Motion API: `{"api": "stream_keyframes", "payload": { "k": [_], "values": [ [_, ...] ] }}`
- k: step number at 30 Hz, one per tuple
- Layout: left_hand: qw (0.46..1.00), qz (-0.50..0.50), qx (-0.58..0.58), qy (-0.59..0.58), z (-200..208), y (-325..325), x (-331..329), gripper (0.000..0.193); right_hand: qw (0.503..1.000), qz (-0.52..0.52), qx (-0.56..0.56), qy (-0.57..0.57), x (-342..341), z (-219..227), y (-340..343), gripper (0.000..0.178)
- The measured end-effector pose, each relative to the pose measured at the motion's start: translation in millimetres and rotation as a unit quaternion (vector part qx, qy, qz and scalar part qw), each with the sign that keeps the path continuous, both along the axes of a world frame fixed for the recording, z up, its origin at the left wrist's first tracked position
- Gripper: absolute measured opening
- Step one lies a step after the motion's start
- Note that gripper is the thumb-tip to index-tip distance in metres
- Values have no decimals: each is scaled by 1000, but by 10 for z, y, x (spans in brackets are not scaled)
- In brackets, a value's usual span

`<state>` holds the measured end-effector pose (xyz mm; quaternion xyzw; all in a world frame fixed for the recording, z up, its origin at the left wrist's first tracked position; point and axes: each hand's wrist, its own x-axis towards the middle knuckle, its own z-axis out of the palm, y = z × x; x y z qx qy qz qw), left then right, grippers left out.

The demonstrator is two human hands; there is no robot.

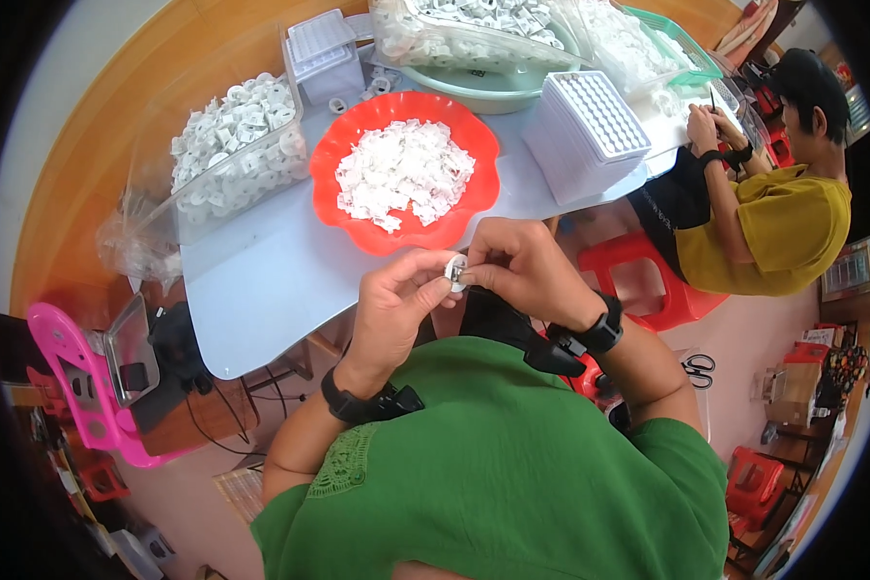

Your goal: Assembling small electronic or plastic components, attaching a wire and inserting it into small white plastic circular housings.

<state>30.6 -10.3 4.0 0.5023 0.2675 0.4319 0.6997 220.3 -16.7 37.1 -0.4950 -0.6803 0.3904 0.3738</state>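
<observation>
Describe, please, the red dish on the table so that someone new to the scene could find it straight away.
Start at the pale grey table in front of the person in green. Near its middle, just beyond the left hand and right hand, sits the red dish. It alone is bright red with a wavy, scalloped rim, heaped with small flat white pieces, unlike the clear tub to its left.

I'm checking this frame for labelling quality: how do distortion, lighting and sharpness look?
Head view: strong fisheye bending, the table edge curves and black corners ring the frame; even, soft light with faint shadows; mild glare on the red bowl rim; the left hand and right hand with the small white part are fairly sharp.
</observation>
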Motion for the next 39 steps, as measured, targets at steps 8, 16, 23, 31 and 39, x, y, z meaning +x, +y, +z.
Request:
{"api": "stream_keyframes", "payload": {
  "k": [8, 16, 23, 31, 39],
  "values": [
    [999, 22, -9, -45, 5, 24, 36, 26, 962, -55, 253, -87, -154, -29, -47, 11],
    [998, 25, -33, -41, 10, -24, 29, 24, 939, 12, 313, -141, -107, -61, -1, 13],
    [999, 19, -29, -18, -49, -3, 60, 24, 955, 11, 270, -125, -68, -122, 6, 12],
    [999, 28, 14, 30, -87, 28, 52, 23, 996, -53, 51, -42, -41, -67, 23, 19],
    [996, 4, -67, -64, -100, 62, 45, 24, 976, 1, -151, 158, -3, -95, 110, 16]
  ]
}}
